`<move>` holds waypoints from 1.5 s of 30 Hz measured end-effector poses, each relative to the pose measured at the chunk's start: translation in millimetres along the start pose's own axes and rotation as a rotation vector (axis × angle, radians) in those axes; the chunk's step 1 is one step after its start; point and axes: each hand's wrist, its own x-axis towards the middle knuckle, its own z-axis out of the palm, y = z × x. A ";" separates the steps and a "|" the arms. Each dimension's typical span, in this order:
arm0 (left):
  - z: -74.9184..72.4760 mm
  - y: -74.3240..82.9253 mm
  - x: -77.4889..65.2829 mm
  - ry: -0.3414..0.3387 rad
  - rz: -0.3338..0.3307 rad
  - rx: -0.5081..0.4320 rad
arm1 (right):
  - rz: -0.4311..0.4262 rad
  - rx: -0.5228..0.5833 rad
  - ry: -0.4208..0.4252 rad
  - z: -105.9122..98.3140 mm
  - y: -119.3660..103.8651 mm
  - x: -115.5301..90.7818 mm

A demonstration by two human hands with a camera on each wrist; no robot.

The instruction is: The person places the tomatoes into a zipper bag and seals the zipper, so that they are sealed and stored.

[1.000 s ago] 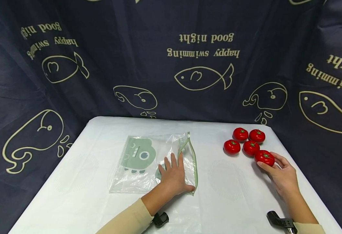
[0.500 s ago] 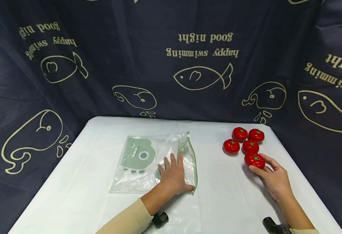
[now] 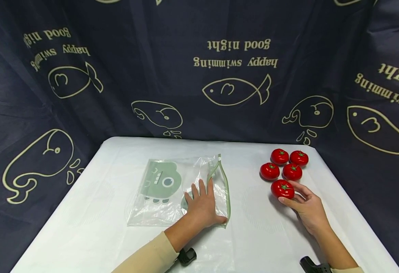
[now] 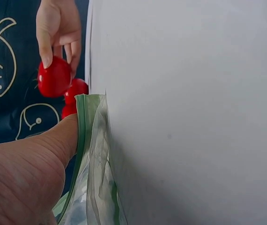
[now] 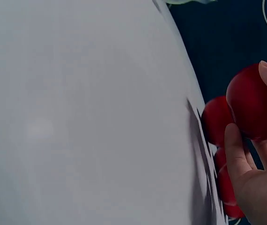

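My right hand grips a red tomato with a green star-shaped top, between thumb and fingers. In the right wrist view the same tomato appears off the table, its shadow falling below. My left hand lies with fingers spread on a clear zip bag printed with a green cartoon creature. Its thumb reaches the bag's green zip edge, which gapes apart toward the far end. In the left wrist view the thumb touches the green zip strip.
Several more tomatoes, among them a front-left tomato, cluster at the table's far right. The white table ends at a dark blue curtain printed with fish and whales.
My right hand has carried the tomato leftward from the cluster's right side to in front of it, toward the bag. The left hand and the bag stay where they were.
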 end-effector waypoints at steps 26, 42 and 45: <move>1.4 -0.3 -0.1 0.002 -0.001 -0.007 | -0.069 -0.127 -0.125 48.8 -10.3 7.3; 2.3 -1.8 1.5 -0.004 0.011 -0.026 | -0.123 -0.201 -0.163 80.6 -14.4 18.7; 1.9 -1.3 1.5 -0.010 0.009 -0.023 | -0.128 -0.220 -0.168 85.9 -15.3 21.0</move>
